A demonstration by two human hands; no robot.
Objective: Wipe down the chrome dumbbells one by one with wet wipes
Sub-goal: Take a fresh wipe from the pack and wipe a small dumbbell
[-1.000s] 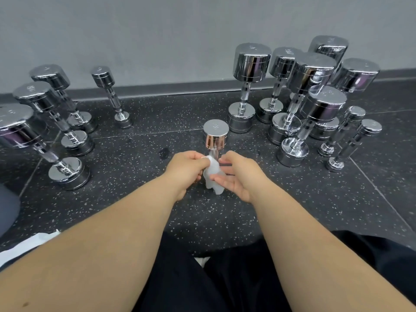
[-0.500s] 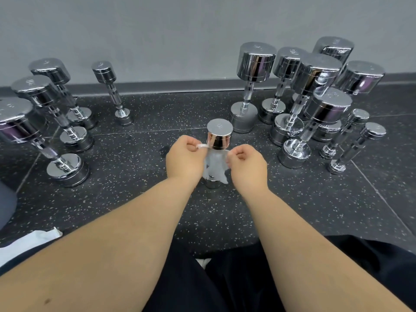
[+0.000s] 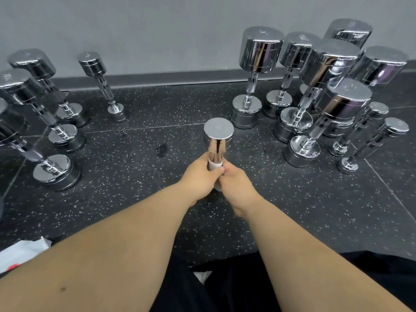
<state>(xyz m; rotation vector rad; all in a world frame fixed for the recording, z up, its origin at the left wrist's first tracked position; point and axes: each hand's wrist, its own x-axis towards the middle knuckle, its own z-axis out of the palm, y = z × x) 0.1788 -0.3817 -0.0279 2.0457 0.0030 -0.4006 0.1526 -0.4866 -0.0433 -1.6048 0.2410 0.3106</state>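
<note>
Glossy chrome dumbbell (image 3: 218,137); matt speckled rubber floor (image 3: 157,199).

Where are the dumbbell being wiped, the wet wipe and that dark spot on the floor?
dumbbell being wiped (image 3: 218,131), head view, on its flat top end.
wet wipe (image 3: 213,165), head view, on the white band round the handle.
dark spot (image 3: 162,150), head view, on its middle.

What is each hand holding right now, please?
Left hand: grips the wipe round the dumbbell handle.
Right hand: grips the same wipe and handle.
</note>
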